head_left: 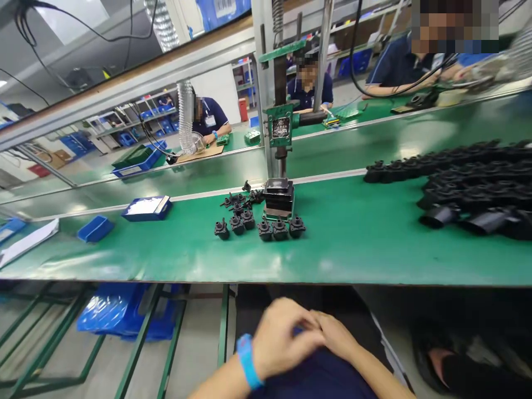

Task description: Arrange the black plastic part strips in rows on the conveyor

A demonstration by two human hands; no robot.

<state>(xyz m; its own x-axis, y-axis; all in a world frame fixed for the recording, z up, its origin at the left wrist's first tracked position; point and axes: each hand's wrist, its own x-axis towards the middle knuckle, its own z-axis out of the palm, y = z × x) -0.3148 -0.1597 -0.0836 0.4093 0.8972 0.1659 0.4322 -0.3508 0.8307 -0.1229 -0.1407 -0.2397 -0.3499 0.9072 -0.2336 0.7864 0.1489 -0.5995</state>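
Both hands rest in the person's lap, below the near edge of the green bench (374, 249). The left hand (282, 338), with a blue wristband (248, 361) on its wrist, lies over the right hand (336, 335); the fingers of both are curled together and touching. Whether anything is held between them cannot be told from this view.

Nearest to the hands on the bench, near the middle of the surface, stands a row of 6 small black parts (260, 227), each upright and just beside its neighbour. Behind that row lies a loose cluster of more black parts (241, 200). Just right of the cluster sits a black block (279, 200) under the ram of a green press (281, 124), whose column rises from the far edge of the bench.

Toward the right edge a large heap of black parts (469, 185) spreads over the surface. Toward the left edge are a blue tray (146, 208) with white contents, a small blue bin (95, 229) and a white sheet (29, 241). Below the bench on the left lies a blue crate (124, 316).

Across the far benches other people sit in dark blue shirts.
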